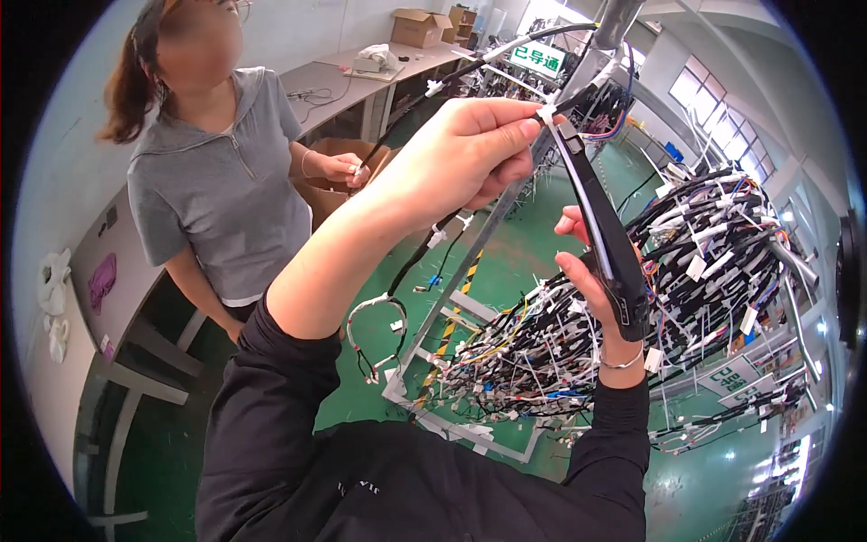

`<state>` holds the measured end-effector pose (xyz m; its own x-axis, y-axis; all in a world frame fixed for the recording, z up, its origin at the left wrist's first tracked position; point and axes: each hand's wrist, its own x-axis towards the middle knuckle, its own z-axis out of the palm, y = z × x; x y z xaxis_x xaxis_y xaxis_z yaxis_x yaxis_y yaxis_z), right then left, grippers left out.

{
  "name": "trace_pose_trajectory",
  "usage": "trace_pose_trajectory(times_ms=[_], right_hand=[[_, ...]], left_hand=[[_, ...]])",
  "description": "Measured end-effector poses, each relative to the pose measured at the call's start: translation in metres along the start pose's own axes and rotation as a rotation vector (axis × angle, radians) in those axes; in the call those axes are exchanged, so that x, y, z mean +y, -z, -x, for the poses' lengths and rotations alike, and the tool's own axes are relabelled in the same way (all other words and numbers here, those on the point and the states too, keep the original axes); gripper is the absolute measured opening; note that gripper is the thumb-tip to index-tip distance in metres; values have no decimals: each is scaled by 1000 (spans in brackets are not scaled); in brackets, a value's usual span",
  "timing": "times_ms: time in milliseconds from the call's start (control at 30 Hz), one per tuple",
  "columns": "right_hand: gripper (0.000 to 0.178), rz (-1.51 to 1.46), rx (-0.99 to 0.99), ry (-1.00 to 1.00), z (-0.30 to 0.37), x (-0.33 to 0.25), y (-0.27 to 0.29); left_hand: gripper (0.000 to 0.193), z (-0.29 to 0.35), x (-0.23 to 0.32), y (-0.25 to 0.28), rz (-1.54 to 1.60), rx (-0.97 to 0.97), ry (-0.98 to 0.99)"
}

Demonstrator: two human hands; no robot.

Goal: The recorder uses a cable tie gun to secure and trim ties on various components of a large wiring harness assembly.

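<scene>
The left hand [465,149] was raised high and pinched a white tie [547,115] at the top of a black sleeved cable [603,226]. The right hand [591,271] closed round the same cable lower down, near its thick end, so the cable ran taut between the two, in the air in front of the rack [722,262].

The pinch on the tie looked slight; a hard pull could have let it slip, and the cable would then have swung into the hanging wires behind. Its loose end might also have snagged among those white tags, since the cable passed just beside them. A second person [217,181] stood near, at the left, holding another thin cable [406,113] that crossed behind the raised hand; the two cables could have tangled.

Counted: two hands of the wearer, one sleeved cable, one tie pinched, one rack, one other person, two cardboard boxes [420,27] on the benches [325,86]. The hung wires were too many to count.
</scene>
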<state>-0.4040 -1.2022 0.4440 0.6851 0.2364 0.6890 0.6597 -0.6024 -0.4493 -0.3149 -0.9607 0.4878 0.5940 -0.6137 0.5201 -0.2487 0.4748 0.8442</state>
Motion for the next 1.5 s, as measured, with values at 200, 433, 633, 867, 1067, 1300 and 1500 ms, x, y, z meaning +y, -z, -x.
trace_pose_trajectory(times_ms=[200,433,633,867,1067,1300,1500], right_hand=[[45,82,45,93,1,3,-4],[29,216,74,152,-6,-7,3],[31,458,149,220,4,1,-5],[31,456,117,71,19,-4,7],[33,562,91,381,10,21,16],[24,422,141,249,26,5,9],[28,423,163,253,17,-8,14]], left_hand=[[34,3,-1,-5,8,-27,0],[33,-3,-12,-7,-253,69,-124],[30,-9,-25,-3,-127,59,-73],[34,-7,-29,-11,-154,43,-31],[40,-5,-25,-15,-186,170,13],[41,-6,-24,-11,-52,97,73],[40,-12,-34,-9,-126,141,-51]])
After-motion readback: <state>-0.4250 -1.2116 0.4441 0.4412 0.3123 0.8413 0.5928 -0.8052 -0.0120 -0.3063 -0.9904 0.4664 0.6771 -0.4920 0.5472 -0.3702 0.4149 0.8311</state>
